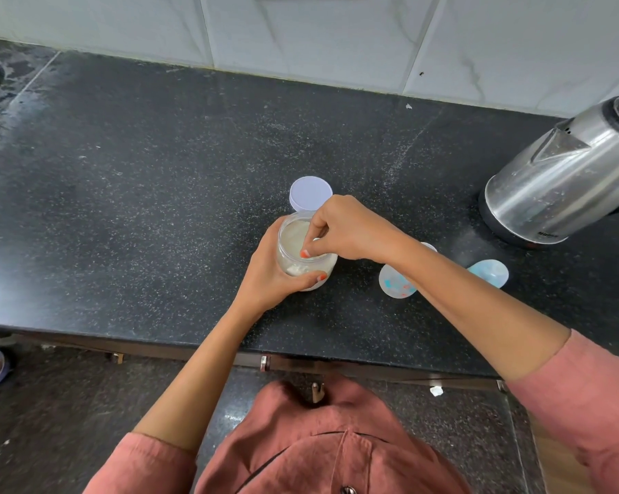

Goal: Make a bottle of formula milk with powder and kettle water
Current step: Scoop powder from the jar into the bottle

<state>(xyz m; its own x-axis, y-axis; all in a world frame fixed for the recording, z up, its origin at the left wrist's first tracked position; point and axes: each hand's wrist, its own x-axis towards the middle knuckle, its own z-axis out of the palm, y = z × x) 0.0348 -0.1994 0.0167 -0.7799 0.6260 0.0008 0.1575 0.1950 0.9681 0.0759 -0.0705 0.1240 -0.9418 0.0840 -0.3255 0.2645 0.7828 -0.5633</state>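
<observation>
Kettle (564, 183), one, stands at the counter's (158, 208) right. One jar (297, 270), part-filled with white powder (293, 237), sits gripped by the left hand (269, 276); the right hand (347, 229) pinches perhaps a spoon (317, 239) inside. One bottle (395, 283) beside; one lid (310, 192) behind.

kettle (564, 180): polished metal, glossy | jar (302, 254): clear smooth plastic | lid (310, 193): matt white plastic | worktop (158, 194): speckled black stone, semi-gloss | wall (336, 33): glossy tile

At frame centre my left hand (270, 276) is curling round the powder jar (293, 260), thumb in front. My right hand (351, 229), forearm stretching from lower right, is pinching a small silvery utensil (317, 239) at its mouth.
</observation>
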